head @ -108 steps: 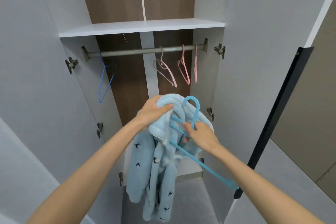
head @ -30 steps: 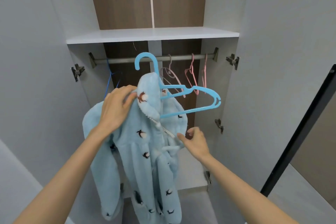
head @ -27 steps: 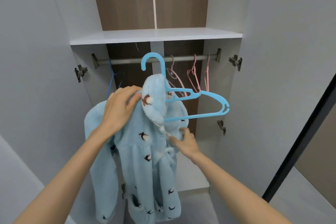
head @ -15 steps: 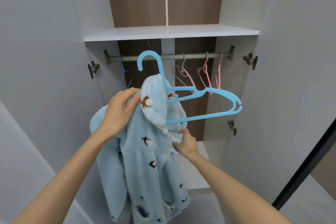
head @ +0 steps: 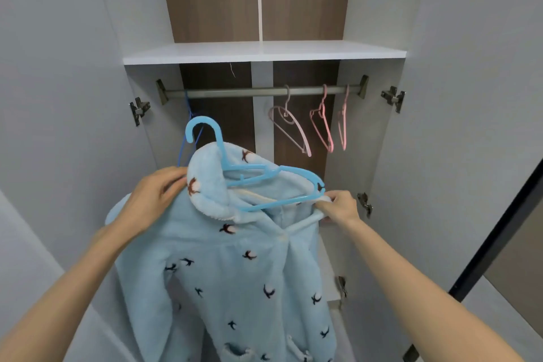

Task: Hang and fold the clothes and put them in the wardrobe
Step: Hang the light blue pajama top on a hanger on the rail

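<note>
Wardrobe (head: 264, 51) open ahead; left hand (head: 152, 200), nine o'clock, grips the robe (head: 235, 273), right hand (head: 339, 207), three o'clock, pinches it beside the hanger (head: 264, 170)

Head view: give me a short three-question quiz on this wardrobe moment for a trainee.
1. True or false: the hook of the light blue hanger is already on the rail.
2. What does the right hand pinch? A the edge of the coat beside the hanger's end; B the rail; C the hanger's hook.
3. How many empty hangers hang on the rail's right half?
Key: 1 false; 2 A; 3 three.
</note>
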Tool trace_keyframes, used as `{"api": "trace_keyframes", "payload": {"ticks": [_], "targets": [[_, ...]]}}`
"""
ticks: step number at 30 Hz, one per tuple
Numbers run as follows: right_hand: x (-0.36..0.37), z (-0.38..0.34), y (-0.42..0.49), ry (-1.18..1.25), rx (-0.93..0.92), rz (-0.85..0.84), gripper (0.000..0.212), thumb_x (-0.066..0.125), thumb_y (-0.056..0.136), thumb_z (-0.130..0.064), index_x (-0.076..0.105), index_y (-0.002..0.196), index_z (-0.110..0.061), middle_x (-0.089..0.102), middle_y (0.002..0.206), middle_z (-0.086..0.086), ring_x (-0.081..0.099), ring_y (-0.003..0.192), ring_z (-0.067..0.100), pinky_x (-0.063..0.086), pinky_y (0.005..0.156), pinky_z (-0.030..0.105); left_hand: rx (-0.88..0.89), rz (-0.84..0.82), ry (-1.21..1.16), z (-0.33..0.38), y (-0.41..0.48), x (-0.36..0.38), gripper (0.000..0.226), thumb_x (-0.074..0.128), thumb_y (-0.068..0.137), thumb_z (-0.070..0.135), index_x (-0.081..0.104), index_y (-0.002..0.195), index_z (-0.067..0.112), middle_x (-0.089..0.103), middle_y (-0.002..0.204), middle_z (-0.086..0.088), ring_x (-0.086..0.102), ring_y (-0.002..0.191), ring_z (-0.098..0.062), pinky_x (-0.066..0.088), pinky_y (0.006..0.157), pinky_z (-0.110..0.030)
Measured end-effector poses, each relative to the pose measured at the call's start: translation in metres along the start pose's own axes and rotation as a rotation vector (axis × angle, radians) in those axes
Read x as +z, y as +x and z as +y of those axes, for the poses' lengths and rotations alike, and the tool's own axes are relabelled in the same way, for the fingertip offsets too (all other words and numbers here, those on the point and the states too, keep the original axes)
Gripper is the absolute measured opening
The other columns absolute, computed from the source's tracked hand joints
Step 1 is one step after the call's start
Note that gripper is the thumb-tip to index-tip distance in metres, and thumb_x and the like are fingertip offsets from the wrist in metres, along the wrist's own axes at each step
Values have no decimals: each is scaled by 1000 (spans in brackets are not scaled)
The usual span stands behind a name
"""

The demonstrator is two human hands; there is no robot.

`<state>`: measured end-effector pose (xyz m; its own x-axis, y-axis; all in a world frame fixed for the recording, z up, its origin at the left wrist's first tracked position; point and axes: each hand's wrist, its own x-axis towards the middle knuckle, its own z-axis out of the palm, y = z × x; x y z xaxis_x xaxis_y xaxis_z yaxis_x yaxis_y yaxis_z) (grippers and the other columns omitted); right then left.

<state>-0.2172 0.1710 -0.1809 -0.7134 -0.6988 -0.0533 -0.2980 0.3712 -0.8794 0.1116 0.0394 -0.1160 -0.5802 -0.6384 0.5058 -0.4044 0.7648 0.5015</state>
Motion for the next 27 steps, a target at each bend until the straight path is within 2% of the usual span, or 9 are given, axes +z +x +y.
{"api": "trace_keyframes", "payload": {"ticks": [2, 6, 9, 15, 18, 21, 23, 25, 27], "targets": [[-5, -7, 1, -1, 1, 30, 20, 62, 72, -5, 74, 87, -8, 67, 78, 9, 65, 64, 19, 55, 57, 24, 30, -17, 141, -7, -2, 3, 22, 53, 94, 17, 67, 110, 25, 64, 90, 7, 60, 84, -19, 46, 71, -34], [-12, -23, -3, -36, -49, 99, 23, 59, 70, -3, 74, 83, -13, 69, 80, 7, 67, 75, 25, 58, 70, 34, 144, -46, 340, 1, -6, 11, 27, 42, 96, 36, 66, 106, 31, 59, 75, 4, 56, 69, -18, 44, 54, -29], [-14, -36, -8, -86, -128, 127, 24, 58, 71, -6, 73, 87, -15, 70, 86, 4, 63, 80, 21, 48, 67, 26, 252, -74, 447, 15, -8, 29, 38, 35, 89, 40, 70, 101, 32, 56, 66, 7, 57, 56, -17, 26, 43, -16], [-2, -67, -28, 33, -304, 122, 26, 60, 77, -8, 70, 100, -15, 67, 94, -2, 60, 89, 16, 50, 79, 27, -137, 136, 332, 32, -8, 81, 23, 51, 95, 30, 68, 109, 33, 67, 83, 3, 62, 79, -22, 35, 56, -27], [4, -67, -42, 185, -326, -12, 31, 64, 80, -10, 55, 106, -24, 59, 92, 0, 58, 77, 14, 50, 64, 25, -184, 276, 147, 50, -5, 95, 20, 54, 94, 26, 70, 105, 30, 69, 85, 1, 57, 71, -18, 33, 54, -26], [-6, -55, -47, 52, -379, -104, 30, 64, 86, -34, 48, 112, -34, 56, 85, 6, 56, 74, 17, 55, 62, 35, -204, 414, 84, 55, -1, 93, 18, 58, 90, 21, 71, 100, 29, 71, 87, 5, 51, 67, -9, 29, 53, -15], [-17, -49, -45, -86, -476, 113, 28, 59, 86, -49, 54, 112, -39, 50, 99, 2, 48, 93, 14, 47, 68, 28, -234, 449, 52, 54, 4, 86, 18, 60, 89, 24, 72, 100, 31, 73, 94, 6, 58, 72, -12, 31, 55, -18], [-31, -53, -42, -171, -598, 364, 35, 60, 85, -49, 55, 118, -39, 40, 121, 4, 34, 113, 19, 42, 83, 28, -290, 449, 5, 54, 9, 81, 18, 62, 87, 32, 73, 101, 35, 73, 99, 8, 63, 81, -13, 35, 62, -23], [-45, -59, -35, -335, -693, 369, 51, 60, 85, -46, 47, 132, -35, 31, 142, 7, 24, 131, 23, 31, 104, 37, -298, 438, -29, 55, 13, 78, 18, 63, 85, 37, 72, 101, 37, 73, 98, 10, 59, 77, -5, 35, 61, -18]]}}
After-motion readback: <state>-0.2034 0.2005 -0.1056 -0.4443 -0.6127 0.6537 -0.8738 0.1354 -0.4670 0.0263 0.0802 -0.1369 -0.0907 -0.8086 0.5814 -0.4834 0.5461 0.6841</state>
